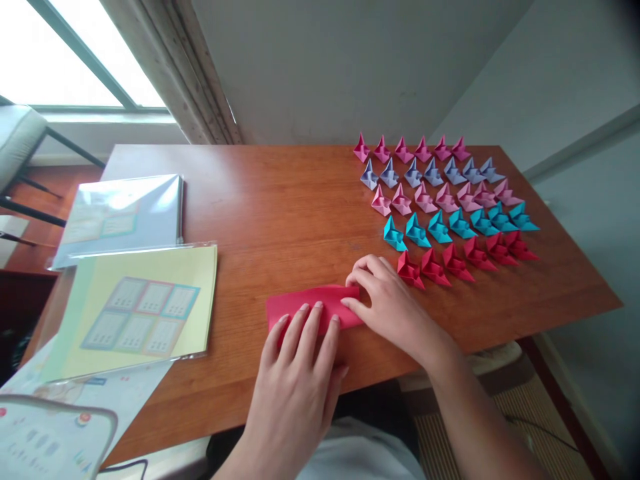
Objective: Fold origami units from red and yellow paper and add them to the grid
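A folded strip of red origami paper (295, 305) lies on the wooden table in front of me. My left hand (300, 363) rests on its near part, fingers stretched out and pressing it down. At the strip's right end, my right hand (383, 300) pinches the corner between thumb and fingers. Just beyond that hand stands a row of red folded paper boats (445, 262). Behind them are more rows of the same shape in turquoise (440, 227), light pink (424, 197), lavender (413, 173) and deep pink (403, 151).
On the left of the table (250, 220) lie a yellow paper pack (210, 300) in clear plastic and a grey-blue pack (155, 193). A white printed sheet and a rounded white item (55, 433) sit at the near left corner. A wall backs the table.
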### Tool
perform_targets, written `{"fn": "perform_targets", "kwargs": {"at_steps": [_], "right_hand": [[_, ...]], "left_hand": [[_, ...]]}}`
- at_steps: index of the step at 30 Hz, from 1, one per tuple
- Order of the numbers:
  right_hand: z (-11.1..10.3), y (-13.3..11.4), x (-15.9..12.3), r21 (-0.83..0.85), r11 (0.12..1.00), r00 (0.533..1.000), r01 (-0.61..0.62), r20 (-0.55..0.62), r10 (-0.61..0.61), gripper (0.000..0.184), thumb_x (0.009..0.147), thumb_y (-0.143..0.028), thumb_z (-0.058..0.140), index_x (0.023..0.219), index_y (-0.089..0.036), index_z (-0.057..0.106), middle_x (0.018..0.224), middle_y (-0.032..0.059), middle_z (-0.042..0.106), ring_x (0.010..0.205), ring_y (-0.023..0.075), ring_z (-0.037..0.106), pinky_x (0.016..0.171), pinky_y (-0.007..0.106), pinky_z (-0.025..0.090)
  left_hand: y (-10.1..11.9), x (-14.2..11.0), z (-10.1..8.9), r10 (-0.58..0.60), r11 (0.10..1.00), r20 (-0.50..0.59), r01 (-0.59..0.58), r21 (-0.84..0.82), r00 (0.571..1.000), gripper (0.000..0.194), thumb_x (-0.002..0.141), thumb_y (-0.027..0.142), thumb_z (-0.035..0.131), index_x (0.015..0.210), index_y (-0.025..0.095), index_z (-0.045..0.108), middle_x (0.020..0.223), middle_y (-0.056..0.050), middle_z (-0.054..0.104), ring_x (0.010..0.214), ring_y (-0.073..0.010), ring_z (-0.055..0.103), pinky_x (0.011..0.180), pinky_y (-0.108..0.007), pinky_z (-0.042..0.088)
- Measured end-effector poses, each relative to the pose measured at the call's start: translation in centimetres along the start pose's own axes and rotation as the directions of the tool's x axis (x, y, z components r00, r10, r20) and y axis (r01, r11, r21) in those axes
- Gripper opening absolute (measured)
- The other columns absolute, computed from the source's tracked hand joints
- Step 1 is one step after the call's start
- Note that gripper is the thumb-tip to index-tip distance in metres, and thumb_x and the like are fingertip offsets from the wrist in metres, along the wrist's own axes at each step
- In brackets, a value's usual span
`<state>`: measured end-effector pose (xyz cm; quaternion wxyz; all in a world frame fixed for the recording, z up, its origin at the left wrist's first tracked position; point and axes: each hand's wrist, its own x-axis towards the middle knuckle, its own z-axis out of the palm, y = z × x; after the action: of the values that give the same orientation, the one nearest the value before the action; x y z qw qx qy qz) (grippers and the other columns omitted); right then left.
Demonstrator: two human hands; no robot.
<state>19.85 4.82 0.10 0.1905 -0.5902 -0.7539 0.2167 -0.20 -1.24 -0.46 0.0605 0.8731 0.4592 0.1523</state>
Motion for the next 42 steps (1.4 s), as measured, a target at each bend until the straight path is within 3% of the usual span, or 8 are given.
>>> {"fn": "perform_targets", "kwargs": {"at_steps": [7,12,16,20,24,30,34,42], "right_hand": [[0.4,-0.1,-0.8,0.363,0.920,0.989,-0.149,0.046,0.142,0.024,0.087,-0.012,0.066,0.107,-0.024,0.061,0.097,0.0011,0.071,0.086,0.0178,0.069,0.075,0.031,0.056],[-0.4,0.0,-1.9,0.436,0.893,0.986,-0.114,-0.059,0.155,0.019,0.088,-0.019,0.070,0.105,-0.026,0.068,0.102,0.0025,0.075,0.093,0.0198,0.071,0.084,0.033,0.057],[-1.9,-0.1,-2.4,0.447,0.894,0.992,-0.041,-0.087,0.089,0.007,0.089,-0.019,0.070,0.092,-0.025,0.070,0.091,0.0000,0.074,0.087,0.0173,0.069,0.082,0.030,0.054],[-2.3,0.1,-2.8,0.489,0.872,0.988,-0.037,-0.111,0.104,0.004,0.088,-0.024,0.073,0.090,-0.025,0.071,0.089,0.0003,0.073,0.084,0.0166,0.068,0.079,0.029,0.053],[-1.4,0.4,-3.2,0.628,0.767,0.959,-0.129,-0.117,0.257,0.008,0.083,-0.029,0.079,0.089,-0.025,0.073,0.088,0.0003,0.074,0.081,0.0159,0.068,0.075,0.026,0.055],[0.1,0.5,-3.3,0.820,0.531,0.895,-0.211,-0.056,0.442,0.011,0.077,-0.030,0.085,0.083,-0.026,0.077,0.081,-0.0006,0.077,0.076,0.0150,0.072,0.069,0.023,0.058],[0.4,0.4,-3.2,0.822,0.522,0.863,-0.226,-0.080,0.499,0.010,0.076,-0.030,0.085,0.083,-0.027,0.079,0.080,-0.0009,0.078,0.076,0.0140,0.073,0.070,0.021,0.058],[0.5,0.0,-3.0,0.810,0.541,0.852,-0.227,-0.103,0.512,0.015,0.074,-0.031,0.087,0.081,-0.024,0.077,0.078,0.0000,0.076,0.072,0.0138,0.070,0.066,0.022,0.058]], "left_hand": [[-1.7,0.6,-0.8,-0.019,0.997,-0.118,0.010,-0.080,0.993,0.045,0.092,0.025,0.061,0.136,0.017,0.057,0.141,-0.012,0.063,0.125,-0.0292,0.060,0.105,-0.044,0.048],[-5.1,2.3,-1.7,-0.304,0.934,-0.266,0.231,-0.271,0.915,0.067,0.086,0.031,0.072,0.147,0.025,0.045,0.154,-0.014,0.047,0.141,-0.0347,0.046,0.114,-0.054,0.043],[-6.6,3.1,-2.1,-0.454,0.503,0.087,0.336,-0.796,0.887,0.065,0.089,0.037,0.069,0.147,0.027,0.043,0.142,-0.013,0.060,0.120,-0.0277,0.066,0.090,-0.039,0.061],[-6.3,3.6,-2.5,-0.453,0.198,0.336,0.460,-0.866,0.826,0.037,0.079,0.038,0.079,0.110,0.019,0.070,0.096,-0.007,0.078,0.086,-0.0213,0.074,0.067,-0.025,0.061],[-5.7,3.9,-2.4,-0.533,0.165,0.343,0.492,-0.855,0.774,0.022,0.074,0.037,0.084,0.075,0.018,0.073,0.067,-0.001,0.072,0.061,-0.0119,0.066,0.054,-0.016,0.052],[-5.6,3.4,-1.6,-0.646,0.203,0.258,0.488,-0.849,0.718,0.019,0.070,0.035,0.087,0.076,0.020,0.077,0.072,-0.001,0.076,0.066,-0.0140,0.069,0.059,-0.017,0.055],[-5.7,3.2,-1.4,-0.684,0.272,0.184,0.480,-0.834,0.706,0.017,0.069,0.034,0.087,0.079,0.022,0.079,0.076,-0.001,0.078,0.071,-0.0153,0.073,0.064,-0.018,0.058],[-5.8,3.2,-1.7,-0.662,0.194,0.228,0.458,-0.868,0.714,0.020,0.070,0.033,0.087,0.086,0.022,0.080,0.082,-0.002,0.079,0.077,-0.0155,0.074,0.069,-0.018,0.060]]}}
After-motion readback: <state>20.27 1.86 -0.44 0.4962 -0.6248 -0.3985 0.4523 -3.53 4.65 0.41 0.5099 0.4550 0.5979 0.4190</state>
